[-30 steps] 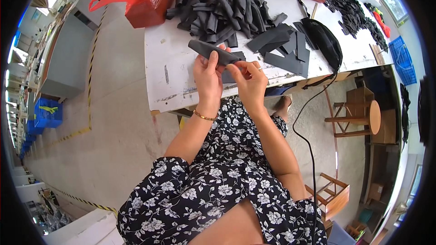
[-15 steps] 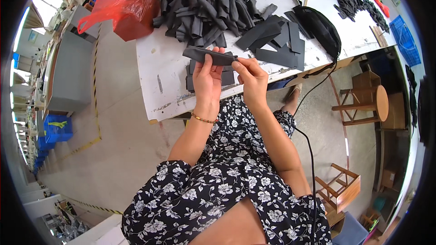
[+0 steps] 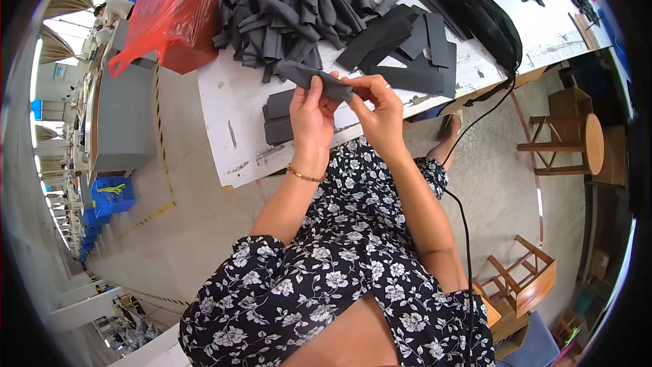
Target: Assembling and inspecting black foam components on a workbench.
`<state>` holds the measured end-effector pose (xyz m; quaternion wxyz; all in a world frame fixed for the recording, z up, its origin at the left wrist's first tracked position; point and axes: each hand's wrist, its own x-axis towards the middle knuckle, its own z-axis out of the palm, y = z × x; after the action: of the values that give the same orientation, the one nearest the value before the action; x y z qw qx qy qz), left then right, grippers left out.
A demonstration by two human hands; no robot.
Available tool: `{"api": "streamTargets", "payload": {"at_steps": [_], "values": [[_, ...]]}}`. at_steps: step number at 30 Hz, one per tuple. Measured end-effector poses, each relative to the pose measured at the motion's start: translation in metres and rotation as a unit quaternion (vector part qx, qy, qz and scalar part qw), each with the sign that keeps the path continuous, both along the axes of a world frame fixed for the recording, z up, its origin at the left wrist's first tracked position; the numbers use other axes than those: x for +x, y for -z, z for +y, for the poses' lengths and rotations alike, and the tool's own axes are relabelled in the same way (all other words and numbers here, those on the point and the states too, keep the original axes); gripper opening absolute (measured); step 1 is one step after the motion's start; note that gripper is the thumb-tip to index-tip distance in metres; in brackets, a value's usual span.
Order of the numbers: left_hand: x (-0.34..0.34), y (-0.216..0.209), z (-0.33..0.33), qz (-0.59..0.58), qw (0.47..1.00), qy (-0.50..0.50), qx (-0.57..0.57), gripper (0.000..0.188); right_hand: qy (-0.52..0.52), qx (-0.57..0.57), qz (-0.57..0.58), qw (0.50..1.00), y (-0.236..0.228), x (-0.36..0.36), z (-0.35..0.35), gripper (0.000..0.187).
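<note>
Both my hands hold a dark grey folded fabric piece above the table's near edge. My left hand grips its middle from below, thumb on top. At its right end, my right hand pinches the fabric between thumb and fingers. Just under my hands a small stack of flat dark fabric pieces lies on the white table. Beyond is a large heap of rolled or folded dark fabric pieces. Flat dark strips lie overlapped to the right of the heap.
A red plastic bag over a box stands left of the heap. At the right lies a black pouch-like item with a cable running down beside me. Wooden stools stand on the floor to the right.
My right fingers have shifted and now bend the fabric's right end down. The fabric tilts more to the lower right. The whole view has turned slightly.
</note>
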<state>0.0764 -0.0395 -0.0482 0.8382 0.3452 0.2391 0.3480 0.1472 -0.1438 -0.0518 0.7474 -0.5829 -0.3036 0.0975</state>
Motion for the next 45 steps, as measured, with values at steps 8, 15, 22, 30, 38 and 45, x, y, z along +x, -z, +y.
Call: {"api": "streamTargets", "payload": {"at_steps": [8,15,22,30,38,45], "values": [[0.019,-0.002,0.013,0.000,0.999,-0.043,-0.021,0.023,0.106,0.023,0.106,0.988,0.002,0.038,-0.043,0.014],[0.049,0.000,-0.014,0.017,0.999,0.039,-0.019,0.027,0.018,-0.042,0.030,0.999,-0.005,0.045,-0.031,0.016],[0.054,-0.004,-0.017,0.009,0.994,0.105,-0.041,0.028,0.090,-0.040,0.059,0.993,0.001,0.047,-0.028,0.009],[0.048,0.005,0.025,0.000,0.997,0.075,-0.017,0.022,0.321,-0.281,-0.072,0.902,0.014,0.167,-0.036,0.022],[0.051,0.015,0.034,0.024,0.996,0.057,-0.062,0.023,0.216,-0.640,-0.462,0.575,0.053,0.181,-0.011,0.015],[0.046,0.007,0.034,-0.004,0.992,0.116,-0.052,0.018,0.121,-0.546,-0.394,0.730,0.048,0.179,-0.050,0.018]]}}
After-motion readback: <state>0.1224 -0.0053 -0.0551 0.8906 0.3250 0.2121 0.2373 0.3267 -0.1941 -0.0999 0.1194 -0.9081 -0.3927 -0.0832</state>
